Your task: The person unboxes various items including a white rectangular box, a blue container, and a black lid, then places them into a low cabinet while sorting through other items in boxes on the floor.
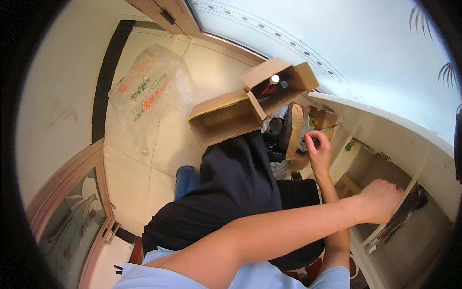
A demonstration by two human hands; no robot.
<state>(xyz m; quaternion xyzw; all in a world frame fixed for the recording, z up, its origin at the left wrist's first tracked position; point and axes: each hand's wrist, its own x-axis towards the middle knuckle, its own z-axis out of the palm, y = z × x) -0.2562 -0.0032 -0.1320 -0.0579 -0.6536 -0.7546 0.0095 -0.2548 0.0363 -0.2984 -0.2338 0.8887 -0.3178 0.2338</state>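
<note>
My left hand (383, 201) reaches across over my right forearm to the white cabinet (382, 121) on the right. It is curled at the edge of an upright divider (391, 216); its fingers are turned away, so any grip is hidden. Dark, flat items (404, 213) stand against the divider's other side. My right hand (320, 150) is bent above an open cardboard box (295, 126) of mixed items, finger and thumb curled close together. Whether it holds something small is unclear. A thin, pointed object (331, 126) shows just beyond it.
Two open cardboard boxes (227, 121) (269, 70) stand ahead; the farther contains a white-capped bottle (274, 79). A printed clear plastic bag (148, 86) lies on the tiled floor (173, 159). A wood-framed glass door (72, 213) is at left, a frosted glass panel (361, 39) beyond the cabinet.
</note>
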